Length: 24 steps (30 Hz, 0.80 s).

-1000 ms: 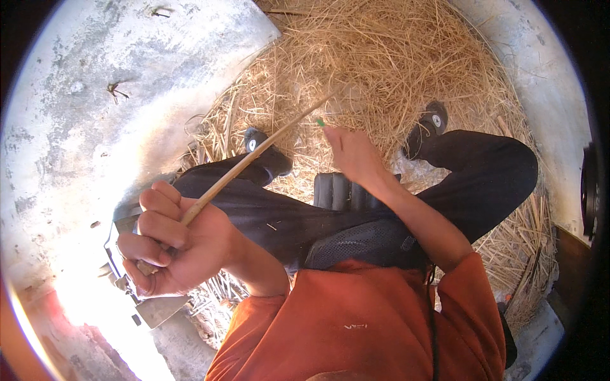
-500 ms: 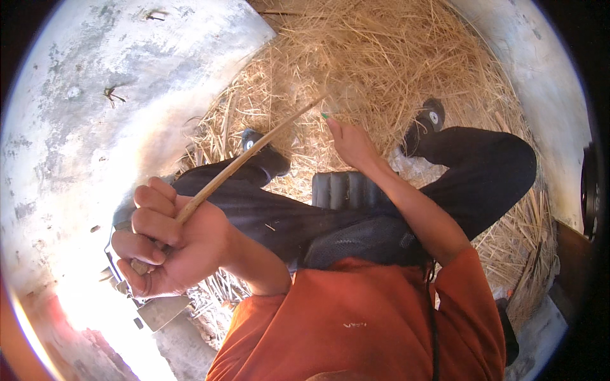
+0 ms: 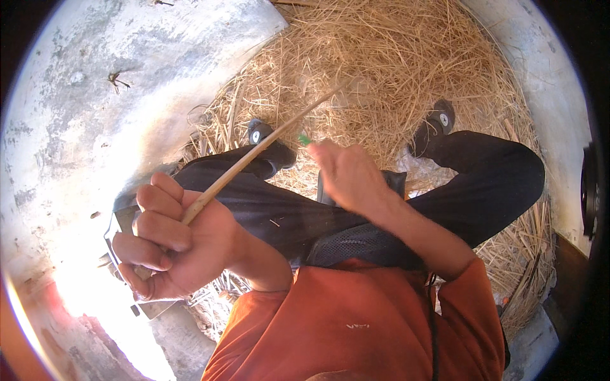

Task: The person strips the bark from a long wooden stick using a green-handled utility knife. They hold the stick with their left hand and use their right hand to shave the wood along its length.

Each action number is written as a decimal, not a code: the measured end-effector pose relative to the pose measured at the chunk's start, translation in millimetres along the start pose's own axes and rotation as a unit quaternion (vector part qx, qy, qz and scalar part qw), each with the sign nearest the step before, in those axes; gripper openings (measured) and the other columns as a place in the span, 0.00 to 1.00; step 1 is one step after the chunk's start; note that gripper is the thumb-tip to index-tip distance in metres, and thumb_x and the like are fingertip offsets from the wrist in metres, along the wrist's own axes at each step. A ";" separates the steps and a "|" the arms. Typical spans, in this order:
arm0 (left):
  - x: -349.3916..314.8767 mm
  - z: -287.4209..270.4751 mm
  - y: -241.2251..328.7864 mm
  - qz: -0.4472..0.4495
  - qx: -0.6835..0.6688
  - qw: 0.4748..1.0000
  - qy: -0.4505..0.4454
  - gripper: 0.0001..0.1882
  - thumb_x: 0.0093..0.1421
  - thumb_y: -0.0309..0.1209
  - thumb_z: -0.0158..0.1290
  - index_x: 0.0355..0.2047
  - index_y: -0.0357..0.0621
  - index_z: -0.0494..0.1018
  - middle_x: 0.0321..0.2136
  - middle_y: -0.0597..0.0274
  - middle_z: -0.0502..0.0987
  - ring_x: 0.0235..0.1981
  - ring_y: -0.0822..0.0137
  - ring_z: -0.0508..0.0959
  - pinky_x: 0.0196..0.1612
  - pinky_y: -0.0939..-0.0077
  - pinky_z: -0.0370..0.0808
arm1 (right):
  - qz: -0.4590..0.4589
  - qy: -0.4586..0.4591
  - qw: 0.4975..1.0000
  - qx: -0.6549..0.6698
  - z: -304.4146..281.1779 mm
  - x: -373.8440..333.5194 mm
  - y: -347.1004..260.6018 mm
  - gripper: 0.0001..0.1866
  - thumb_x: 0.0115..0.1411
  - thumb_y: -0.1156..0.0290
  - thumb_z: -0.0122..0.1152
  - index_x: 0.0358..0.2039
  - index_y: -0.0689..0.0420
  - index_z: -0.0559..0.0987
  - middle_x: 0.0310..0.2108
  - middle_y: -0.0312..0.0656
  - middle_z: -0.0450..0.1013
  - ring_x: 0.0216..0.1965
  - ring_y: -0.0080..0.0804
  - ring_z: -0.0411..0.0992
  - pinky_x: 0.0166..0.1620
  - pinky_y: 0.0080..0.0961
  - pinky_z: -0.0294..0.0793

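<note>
My left hand [image 3: 181, 238], palm up, has its fingers curled round the lower end of a long, pale wooden stick [image 3: 254, 154]. The stick slants up and to the right, narrowing toward a tip over the straw. To the right of the stick's middle, my right hand [image 3: 356, 174] is closed in a pinch. A small bright green piece [image 3: 304, 138] pokes out past its thumb and finger. That piece lies close to the stick, apart from it in this view. Its kind is hidden by the fingers and blurred.
Loose dry straw [image 3: 394, 57] covers the ground ahead. A worn whitewashed wall [image 3: 140, 70] rises at left, another [image 3: 546, 82] at right. My dark-trousered legs [image 3: 489, 171] are bent out to both sides, with a dark shoe [image 3: 438, 120] at the right. Strong sunlight falls at lower left.
My right hand has come nearer and slightly left, drawing the green piece back from near the stick's tip toward its middle. My left hand keeps hold of the stick, almost unmoved.
</note>
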<state>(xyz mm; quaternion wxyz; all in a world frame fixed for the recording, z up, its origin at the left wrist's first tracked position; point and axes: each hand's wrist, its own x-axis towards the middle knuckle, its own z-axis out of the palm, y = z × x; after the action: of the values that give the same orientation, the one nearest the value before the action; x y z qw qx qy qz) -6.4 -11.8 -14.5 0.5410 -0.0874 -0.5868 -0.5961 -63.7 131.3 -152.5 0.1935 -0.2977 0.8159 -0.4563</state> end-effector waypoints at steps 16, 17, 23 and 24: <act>-2.5 0.9 -1.1 -0.007 -0.035 0.999 -0.030 0.21 0.63 0.46 0.30 0.14 0.55 0.53 0.04 0.70 0.55 0.15 0.75 0.46 0.23 0.74 0.48 | -0.022 0.026 0.999 0.042 -8.4 5.6 9.3 0.19 0.67 0.61 0.38 0.32 0.64 0.71 0.21 0.55 0.67 0.23 0.58 0.68 0.28 0.45 0.66; -1.6 0.8 -1.4 -0.007 -0.041 0.999 -0.034 0.21 0.63 0.46 0.30 0.14 0.55 0.53 0.04 0.70 0.55 0.15 0.75 0.46 0.23 0.74 0.48 | -0.064 0.038 0.996 0.053 -9.3 3.0 1.8 0.19 0.67 0.61 0.38 0.33 0.64 0.71 0.21 0.55 0.67 0.24 0.58 0.68 0.28 0.45 0.67; -1.3 -0.3 -2.1 -0.008 -0.042 0.999 -0.015 0.20 0.62 0.44 0.30 0.14 0.55 0.53 0.04 0.70 0.55 0.15 0.75 0.46 0.23 0.74 0.48 | 0.077 0.003 0.997 0.000 -8.1 23.5 38.4 0.24 0.67 0.58 0.39 0.31 0.68 0.74 0.22 0.60 0.70 0.24 0.60 0.69 0.34 0.48 0.68; -1.7 0.6 -2.3 -0.009 -0.039 0.999 -0.013 0.20 0.62 0.44 0.30 0.14 0.55 0.53 0.04 0.70 0.55 0.15 0.75 0.46 0.23 0.74 0.48 | 0.102 0.006 0.995 -0.015 -7.6 28.6 56.0 0.25 0.67 0.57 0.39 0.31 0.69 0.75 0.22 0.61 0.70 0.25 0.60 0.69 0.35 0.48 0.68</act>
<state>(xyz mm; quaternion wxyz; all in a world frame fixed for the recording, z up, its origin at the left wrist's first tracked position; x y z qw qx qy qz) -7.7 -11.0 -17.0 0.5241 -0.1108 -0.5707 -0.6223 -106.8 139.9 -198.0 0.2297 -0.2130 0.8499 -0.4238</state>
